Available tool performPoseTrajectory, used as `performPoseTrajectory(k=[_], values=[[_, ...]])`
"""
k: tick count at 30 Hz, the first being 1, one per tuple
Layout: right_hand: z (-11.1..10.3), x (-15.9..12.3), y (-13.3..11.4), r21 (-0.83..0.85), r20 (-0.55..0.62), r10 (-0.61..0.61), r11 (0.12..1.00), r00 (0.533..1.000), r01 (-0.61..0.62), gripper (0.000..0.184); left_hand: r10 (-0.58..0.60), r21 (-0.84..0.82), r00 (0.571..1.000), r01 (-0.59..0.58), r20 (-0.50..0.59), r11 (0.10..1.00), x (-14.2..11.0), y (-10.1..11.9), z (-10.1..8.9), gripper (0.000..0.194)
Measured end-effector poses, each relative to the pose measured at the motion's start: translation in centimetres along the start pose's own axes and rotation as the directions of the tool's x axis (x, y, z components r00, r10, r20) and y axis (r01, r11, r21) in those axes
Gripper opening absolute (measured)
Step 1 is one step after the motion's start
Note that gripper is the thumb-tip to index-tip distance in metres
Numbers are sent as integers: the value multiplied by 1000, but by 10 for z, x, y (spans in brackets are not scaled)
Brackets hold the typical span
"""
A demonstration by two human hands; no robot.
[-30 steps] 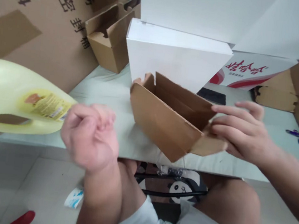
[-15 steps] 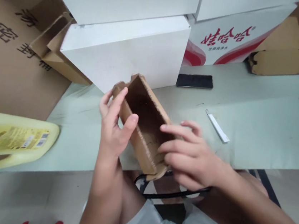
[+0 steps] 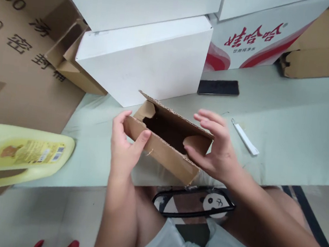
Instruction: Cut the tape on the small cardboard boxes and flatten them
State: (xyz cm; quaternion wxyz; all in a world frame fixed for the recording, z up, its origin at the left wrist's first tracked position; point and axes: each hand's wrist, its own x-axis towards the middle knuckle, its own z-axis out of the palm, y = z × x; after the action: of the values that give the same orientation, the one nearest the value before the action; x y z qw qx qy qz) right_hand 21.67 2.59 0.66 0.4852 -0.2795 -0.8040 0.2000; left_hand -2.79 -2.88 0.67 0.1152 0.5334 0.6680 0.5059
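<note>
A small brown cardboard box (image 3: pixel 164 149), its top uncovered, is tilted in front of me at the table's near side. Its inside is dark, and an inner flap stands at each end. My left hand (image 3: pixel 128 139) grips the left end, with the thumb on the near wall and the fingers around the corner. At the right end, my right hand (image 3: pixel 217 145) has its fingers stretched apart. Its thumb lies by the right inner flap, and the other fingers reach past the far wall. Whether they press on the cardboard, I cannot tell.
On the table (image 3: pixel 292 146) lie a black phone (image 3: pixel 219 87) and a white-handled small tool (image 3: pixel 244 137). White boxes (image 3: pixel 147 62) stand at the back, flattened-looking cardboard (image 3: pixel 320 62) at the back right. A yellow jug (image 3: pixel 30 152) and a large carton (image 3: pixel 19 63) are at left.
The box has turned so its length runs more from left to right, and its far wall now leans outward. My right hand has moved up along its right end, fingers raised.
</note>
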Motion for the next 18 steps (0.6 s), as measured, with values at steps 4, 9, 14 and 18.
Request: performPoseTrajectory(k=[4,9,14,18], values=[[-12,-1,2,144,305,-131,985,943,90,51,180,160,978,-162,-109,974,1,-5,13,76],[-24,-8,17,449,320,-65,889,945,-91,39,181,185,982,-188,50,965,8,-9,5,39],[-10,-22,39,367,261,311,844,914,-392,47,-100,-71,985,91,-142,993,19,-27,-12,26],[-1,-25,44,337,449,226,853,865,-398,74,-350,-295,906,276,-238,915,24,-28,-15,26]])
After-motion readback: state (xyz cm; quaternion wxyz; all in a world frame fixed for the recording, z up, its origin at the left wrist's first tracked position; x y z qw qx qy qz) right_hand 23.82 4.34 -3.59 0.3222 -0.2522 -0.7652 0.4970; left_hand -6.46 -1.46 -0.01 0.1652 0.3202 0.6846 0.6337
